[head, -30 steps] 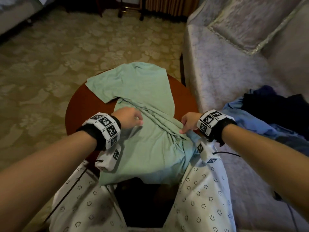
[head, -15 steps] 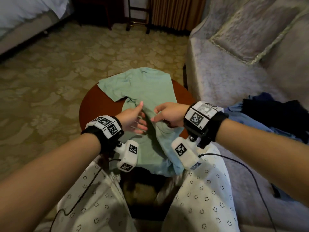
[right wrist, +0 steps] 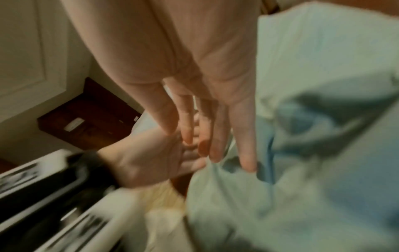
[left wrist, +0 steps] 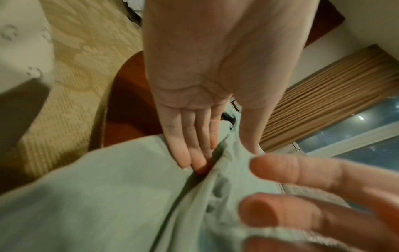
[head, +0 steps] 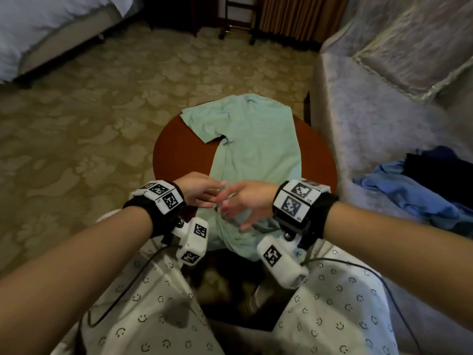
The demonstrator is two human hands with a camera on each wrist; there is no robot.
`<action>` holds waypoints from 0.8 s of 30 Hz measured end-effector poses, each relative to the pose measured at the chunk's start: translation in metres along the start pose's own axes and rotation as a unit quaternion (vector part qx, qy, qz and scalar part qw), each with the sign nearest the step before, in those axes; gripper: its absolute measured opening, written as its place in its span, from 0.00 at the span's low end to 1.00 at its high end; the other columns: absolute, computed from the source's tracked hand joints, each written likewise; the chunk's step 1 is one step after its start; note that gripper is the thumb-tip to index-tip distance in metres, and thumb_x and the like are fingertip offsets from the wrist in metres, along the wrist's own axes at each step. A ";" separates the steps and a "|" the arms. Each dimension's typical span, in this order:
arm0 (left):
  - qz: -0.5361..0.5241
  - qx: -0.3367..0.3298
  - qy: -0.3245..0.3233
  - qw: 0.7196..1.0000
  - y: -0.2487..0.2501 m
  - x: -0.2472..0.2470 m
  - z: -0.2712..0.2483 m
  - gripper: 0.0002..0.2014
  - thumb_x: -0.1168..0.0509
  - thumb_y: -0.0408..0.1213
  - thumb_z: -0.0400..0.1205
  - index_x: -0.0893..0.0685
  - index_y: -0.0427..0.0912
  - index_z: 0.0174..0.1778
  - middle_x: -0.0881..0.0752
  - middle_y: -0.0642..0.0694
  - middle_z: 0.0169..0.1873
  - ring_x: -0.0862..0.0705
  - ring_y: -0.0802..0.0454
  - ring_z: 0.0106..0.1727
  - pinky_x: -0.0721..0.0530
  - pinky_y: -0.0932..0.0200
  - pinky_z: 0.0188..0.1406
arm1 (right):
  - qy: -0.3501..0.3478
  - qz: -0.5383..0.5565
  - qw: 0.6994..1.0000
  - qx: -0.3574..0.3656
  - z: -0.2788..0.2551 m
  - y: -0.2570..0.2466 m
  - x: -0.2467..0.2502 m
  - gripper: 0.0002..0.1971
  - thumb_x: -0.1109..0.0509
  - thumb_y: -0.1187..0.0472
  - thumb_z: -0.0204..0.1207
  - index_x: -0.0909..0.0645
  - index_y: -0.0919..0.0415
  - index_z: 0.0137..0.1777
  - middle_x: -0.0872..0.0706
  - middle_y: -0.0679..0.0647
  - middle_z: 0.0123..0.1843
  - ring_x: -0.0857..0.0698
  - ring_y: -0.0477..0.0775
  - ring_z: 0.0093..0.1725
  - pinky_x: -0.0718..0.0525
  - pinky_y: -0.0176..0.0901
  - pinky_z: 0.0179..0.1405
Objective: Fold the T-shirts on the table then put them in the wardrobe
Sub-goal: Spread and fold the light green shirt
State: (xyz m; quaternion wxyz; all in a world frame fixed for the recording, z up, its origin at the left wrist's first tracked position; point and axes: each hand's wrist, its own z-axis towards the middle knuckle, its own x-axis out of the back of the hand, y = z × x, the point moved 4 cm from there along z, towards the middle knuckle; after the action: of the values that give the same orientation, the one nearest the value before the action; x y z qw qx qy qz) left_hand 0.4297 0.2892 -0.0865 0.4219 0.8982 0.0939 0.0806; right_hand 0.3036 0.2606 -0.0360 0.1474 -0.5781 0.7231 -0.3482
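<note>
A mint-green T-shirt [head: 256, 144] lies lengthwise on the round brown table [head: 179, 155], its right side folded over to the middle and its hem hanging off the near edge. Both hands meet over its near part. My left hand [head: 204, 192] lies with straight fingers [left wrist: 190, 156] on the fold ridge of the shirt [left wrist: 97, 196], thumb on the other side of the ridge. My right hand [head: 238, 203] hovers beside it with fingers spread [right wrist: 246, 153], holding nothing, just above the bunched shirt [right wrist: 302, 196].
A grey sofa [head: 371, 124] stands right of the table with a pile of blue and dark clothes [head: 422, 190] on its seat. A bed [head: 38, 26] is at the far left across patterned carpet. My knees in smiley-print trousers [head: 153, 316] flank the table's near edge.
The right hand carried the shirt's right edge over to the middle and has now let it go, its fingers spread. The left hand straightened onto the fold. The head view has tilted up.
</note>
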 end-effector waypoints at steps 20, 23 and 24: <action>0.100 0.000 0.084 0.991 -0.001 -0.021 0.023 0.18 0.30 0.30 0.79 0.20 0.32 0.64 0.16 0.38 0.61 0.18 0.37 0.62 0.19 0.38 0.62 | 0.161 -0.343 0.925 -0.022 -0.022 0.100 0.058 0.18 0.21 0.67 0.66 0.28 0.56 0.45 0.26 0.53 0.49 0.23 0.57 0.49 0.25 0.46 0.39; 0.087 0.006 0.086 0.992 -0.002 -0.019 0.026 0.17 0.32 0.30 0.80 0.21 0.31 0.63 0.17 0.36 0.63 0.19 0.36 0.62 0.20 0.36 0.63 | 0.251 -0.369 0.895 0.015 -0.025 0.099 0.056 0.14 0.26 0.64 0.71 0.30 0.53 0.35 0.23 0.48 0.38 0.21 0.56 0.46 0.31 0.40 0.38; 0.085 0.005 0.091 0.992 -0.002 -0.019 0.026 0.15 0.32 0.30 0.80 0.21 0.30 0.62 0.18 0.35 0.63 0.19 0.36 0.63 0.20 0.36 0.63 | 0.239 -0.367 0.899 0.022 -0.024 0.098 0.053 0.12 0.25 0.63 0.71 0.28 0.55 0.38 0.22 0.49 0.39 0.22 0.55 0.46 0.31 0.40 0.38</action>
State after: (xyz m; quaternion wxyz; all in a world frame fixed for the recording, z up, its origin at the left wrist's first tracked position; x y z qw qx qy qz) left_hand 0.4167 0.2666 -0.1056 0.3982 0.8940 0.0557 0.1975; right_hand 0.2014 0.2275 -0.0748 -0.1554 -0.6983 0.4653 -0.5213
